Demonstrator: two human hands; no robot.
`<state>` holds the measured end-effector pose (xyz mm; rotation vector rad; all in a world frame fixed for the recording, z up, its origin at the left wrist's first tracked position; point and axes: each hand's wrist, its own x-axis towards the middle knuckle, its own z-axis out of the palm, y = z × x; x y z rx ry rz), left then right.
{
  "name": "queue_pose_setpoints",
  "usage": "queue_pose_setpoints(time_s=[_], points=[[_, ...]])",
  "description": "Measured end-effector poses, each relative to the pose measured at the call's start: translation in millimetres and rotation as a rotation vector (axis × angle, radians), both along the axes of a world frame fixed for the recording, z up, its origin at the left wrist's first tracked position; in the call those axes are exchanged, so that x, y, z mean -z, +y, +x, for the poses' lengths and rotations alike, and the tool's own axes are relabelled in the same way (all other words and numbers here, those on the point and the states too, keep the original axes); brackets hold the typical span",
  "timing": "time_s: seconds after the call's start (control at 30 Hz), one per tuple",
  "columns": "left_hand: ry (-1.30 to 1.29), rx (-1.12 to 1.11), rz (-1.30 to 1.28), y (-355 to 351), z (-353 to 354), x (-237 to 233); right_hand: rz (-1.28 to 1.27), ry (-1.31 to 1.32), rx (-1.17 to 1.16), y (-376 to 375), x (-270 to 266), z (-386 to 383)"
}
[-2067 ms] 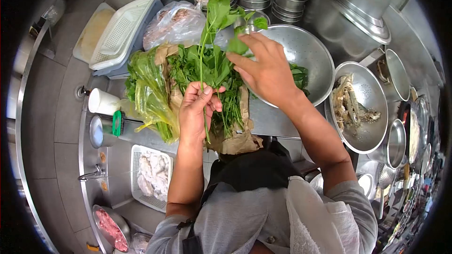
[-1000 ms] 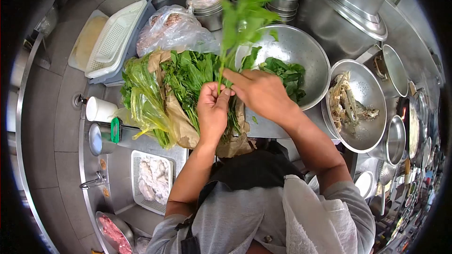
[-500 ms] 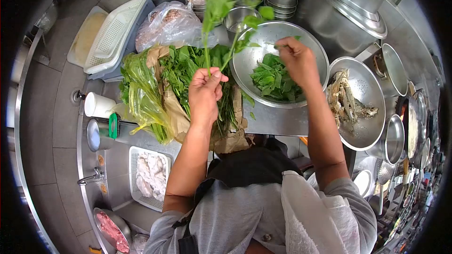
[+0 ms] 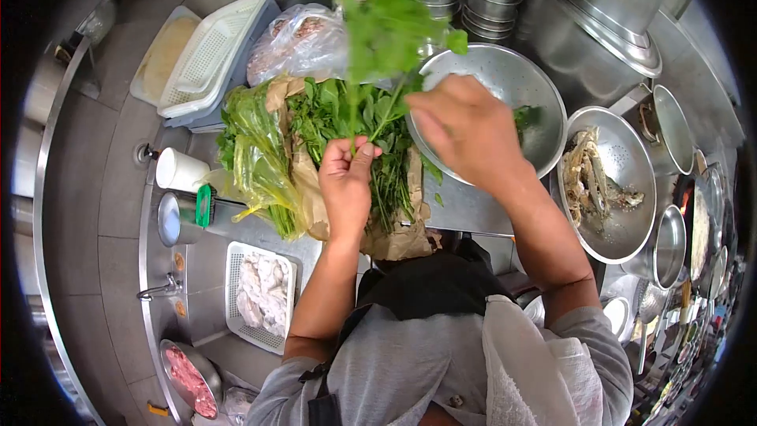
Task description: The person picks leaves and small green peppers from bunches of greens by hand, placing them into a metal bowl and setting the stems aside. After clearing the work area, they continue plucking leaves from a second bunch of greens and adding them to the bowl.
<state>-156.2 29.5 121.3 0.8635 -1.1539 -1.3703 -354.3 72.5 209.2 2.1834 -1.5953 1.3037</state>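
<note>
A leafy green herb sprig [image 4: 386, 31] stands up from my left hand [image 4: 347, 189], which pinches its stems between thumb and fingers. Its leafy top is smeared by motion. My right hand [image 4: 473, 134] is beside the sprig, over the near-left rim of a large steel bowl [image 4: 544, 83]; blur hides whether its fingertips grip a leaf. Loose green leaves [image 4: 527, 116] lie in the bowl, mostly covered by that hand. Below and behind my left hand, a heap of herbs [image 4: 319, 114] rests on brown paper [image 4: 303, 177], next to a yellow plastic bag [image 4: 260, 150] of greens.
A steel colander [image 4: 635, 225] with cooked-looking fish pieces stands on the right. Stacked steel containers [image 4: 493, 0] and a big pot [image 4: 568, 47] are at the back. Left are white baskets [image 4: 213, 55]; in the sink, a basket of pale seafood [image 4: 264, 296] and a bowl of raw meat [image 4: 189, 379].
My right hand has moved left from above the bowl's leaves to the sprig. The sprig's top has swung right and blurred. My left hand keeps its pinch on the stems.
</note>
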Motion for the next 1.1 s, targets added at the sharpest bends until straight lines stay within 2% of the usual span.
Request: queue_pose_setpoints(time_s=[0.07, 0.1, 0.17, 0.2, 0.23, 0.33, 0.37, 0.47, 0.5, 0.57, 0.67, 0.77, 0.83, 0.93, 1.03, 1.1], points=[[-0.058, -0.058, -0.135, 2.1, -7.3, 8.2, 0.279, 0.262, -0.065, -14.2, -10.2, 18.5], [-0.133, -0.013, -0.139, 3.1, -3.8, 8.1, 0.419, 0.394, -0.090, -20.6, -13.3, 20.6], [-0.228, 0.020, -0.183, 1.9, -0.3, 6.8, 0.269, 0.374, -0.263, -46.8, 23.1, 14.4], [-0.274, 0.035, -0.206, 1.1, 1.7, 6.5, 0.193, 0.365, -0.349, -51.7, 23.1, 17.7], [-0.283, 0.040, -0.192, -0.3, 3.5, 8.2, 0.338, 0.455, -0.345, -53.5, 20.9, 13.6], [-0.246, 0.053, -0.115, -3.6, 5.0, 12.7, 0.348, 0.440, -0.359, -54.7, 29.6, 14.9], [-0.194, 0.060, -0.069, -3.1, 5.2, 11.9, 0.146, 0.410, -0.351, -56.5, 42.6, 17.0], [-0.157, 0.068, 0.053, -3.3, 5.9, 12.0, 0.458, 0.413, 0.039, -56.8, 22.0, 3.3], [-0.159, 0.054, 0.055, -3.2, 6.4, 16.0, 0.177, 0.161, 0.074, -61.7, 34.7, -13.3], [-0.181, 0.032, 0.029, -3.1, 11.3, 21.5, 0.196, -0.220, 0.231, -49.9, 31.0, -31.1], [-0.253, -0.055, -0.083, -6.6, 16.1, 30.3, 0.048, 0.133, 0.340, -34.8, 45.7, -73.4], [-0.320, -0.063, -0.044, -1.9, 15.9, 14.7, -0.130, 0.070, 0.349, -11.3, 26.7, -60.6], [-0.344, -0.067, -0.061, -3.4, 13.7, 15.8, -0.284, 0.157, 0.197, 1.7, 8.6, -34.9], [-0.360, -0.052, -0.089, -0.6, 10.9, 12.3, -0.271, 0.303, 0.227, 0.6, -18.6, -14.8], [-0.332, -0.052, -0.122, 2.4, 12.8, 9.2, -0.233, 0.362, 0.252, -17.1, -12.3, -33.3], [-0.363, -0.061, -0.146, 4.5, 18.2, 9.5, -0.172, 0.312, 0.163, -23.3, -8.9, -51.3]])
